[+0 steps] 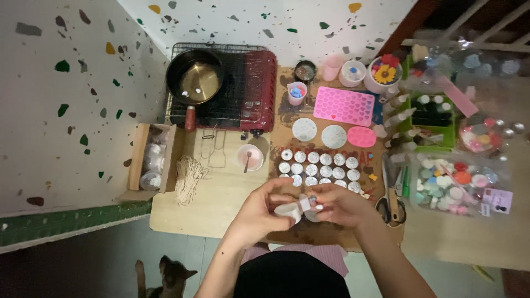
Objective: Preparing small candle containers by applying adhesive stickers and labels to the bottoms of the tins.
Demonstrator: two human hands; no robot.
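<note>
Both hands meet at six o'clock: left hand (264, 212) grips the small white cup (289, 210), right hand (339, 205) pinches its tab, seemingly mid-prep; next calls for steady fingers.

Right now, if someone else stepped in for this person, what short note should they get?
Left hand: holds a small white mould over the near edge of the wooden board.
Right hand: pinches the same mould from the other side.
Rows of small round tins sit just beyond the hands; whether they are filled cannot be told.
The black pot rests on the red stove.
A bundle of wicks lies left, untouched.
</note>
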